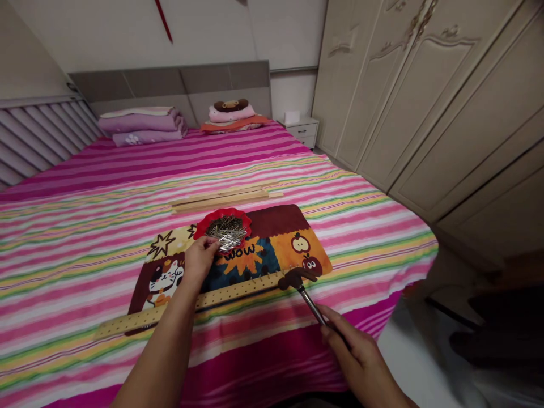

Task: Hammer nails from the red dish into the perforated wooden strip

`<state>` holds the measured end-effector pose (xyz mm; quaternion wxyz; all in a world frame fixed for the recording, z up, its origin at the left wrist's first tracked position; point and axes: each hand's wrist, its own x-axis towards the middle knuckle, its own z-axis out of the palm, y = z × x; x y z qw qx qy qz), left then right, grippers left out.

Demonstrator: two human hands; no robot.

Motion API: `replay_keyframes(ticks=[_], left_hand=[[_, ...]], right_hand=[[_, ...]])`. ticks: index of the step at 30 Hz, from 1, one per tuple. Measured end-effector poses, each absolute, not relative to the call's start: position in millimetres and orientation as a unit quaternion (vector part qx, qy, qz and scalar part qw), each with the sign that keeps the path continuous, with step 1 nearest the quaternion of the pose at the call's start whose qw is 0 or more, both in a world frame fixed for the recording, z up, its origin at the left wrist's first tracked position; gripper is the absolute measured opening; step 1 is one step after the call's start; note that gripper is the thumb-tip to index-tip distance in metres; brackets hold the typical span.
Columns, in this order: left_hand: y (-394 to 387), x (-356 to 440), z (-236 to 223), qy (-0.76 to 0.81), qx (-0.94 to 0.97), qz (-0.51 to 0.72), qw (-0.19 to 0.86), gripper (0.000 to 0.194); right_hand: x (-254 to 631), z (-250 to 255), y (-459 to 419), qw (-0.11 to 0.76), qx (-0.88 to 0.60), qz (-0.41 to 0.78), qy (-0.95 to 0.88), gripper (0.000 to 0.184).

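Observation:
My left hand (202,256) reaches to the near edge of a red scalloped bowl (244,220) full of nails (227,232), some dark and some silvery. Its fingertips are pinched together at the silvery nails; what they hold, if anything, is too small to make out. My right hand (351,337) is wrapped round the handle of a hammer (311,303), whose dark head lies over the right end of a wooden strip (238,290). Rows of small holes run along this strip, and several nails stand up near its right end. Part of the strip is hidden behind my left forearm.
Under the bowl and strip lies a colourful printed mat (284,221) on a striped bedspread (85,238). Beyond the bowl are loose wooden slats (225,198). Folded bedding (144,124) rests by the headboard (225,76); a wardrobe (403,85) stands right of the bed.

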<state>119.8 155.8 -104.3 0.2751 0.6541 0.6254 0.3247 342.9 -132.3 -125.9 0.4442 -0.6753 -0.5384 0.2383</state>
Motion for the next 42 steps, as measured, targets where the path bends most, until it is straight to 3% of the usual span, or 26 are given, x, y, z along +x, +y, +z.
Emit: replay_keyframes(ticks=[7,11,16,27,42], left_hand=[[123.2,119.6,-101.5,0.528,0.474,0.477,0.519,0.036],[94.3,120.8,-93.9,0.523,0.355,0.470,0.616,0.044],[67.8,120.9,-92.9,0.466,0.283,0.440,0.713,0.039],[57.8,119.5,-108.6,0.532,0.352,0.460,0.618,0.047],[50.0,142.9,-136.0,0.542,0.477,0.392,0.570,0.039]], right_hand=[[344.1,-124.6,-130.8,0.434,-0.682,0.253,-0.532,0.039],[344.2,-120.9,-130.3,0.434,-0.687,0.251,-0.526,0.040],[340.0,-115.6,-129.9,0.441,-0.685,0.251,-0.524,0.040],[336.7,-116.5,-130.1,0.436,-0.689,0.270,-0.512,0.042],[337.8,-114.0,-130.0,0.449,-0.680,0.280,-0.508,0.039]])
